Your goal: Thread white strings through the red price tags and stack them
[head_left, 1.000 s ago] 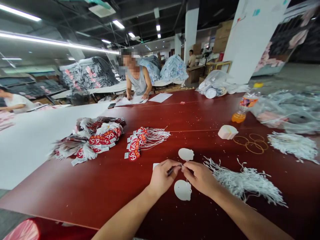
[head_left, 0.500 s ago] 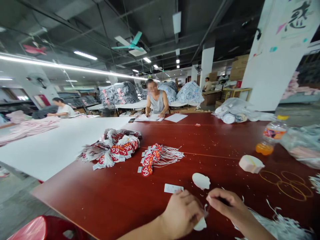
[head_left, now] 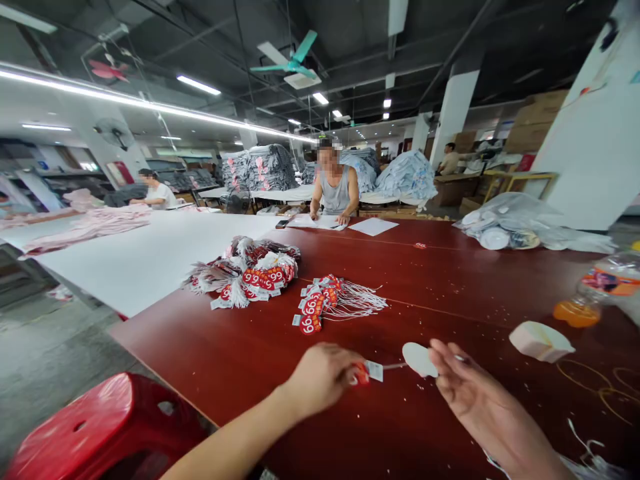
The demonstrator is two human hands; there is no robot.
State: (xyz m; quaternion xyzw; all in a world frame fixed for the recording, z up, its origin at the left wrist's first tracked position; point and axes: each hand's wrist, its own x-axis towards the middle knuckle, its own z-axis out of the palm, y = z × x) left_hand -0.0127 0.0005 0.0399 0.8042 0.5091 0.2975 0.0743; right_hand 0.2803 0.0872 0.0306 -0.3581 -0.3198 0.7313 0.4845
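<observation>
A dark red table (head_left: 225,353) dotted with white specks spreads across a large hall under a ceiling fan (head_left: 293,65), a white surface (head_left: 165,260) along its left edge, a red stool (head_left: 110,413) by its near edge and a person in a grey vest (head_left: 336,187) at its far edge. Toward the near edge, the left hand (head_left: 325,377) pinches a red tag (head_left: 359,375), its string running toward a white oval card (head_left: 418,359) at the right hand's fingertips. The right hand (head_left: 473,393) has its fingers extended; whether it grips the string cannot be told.
</observation>
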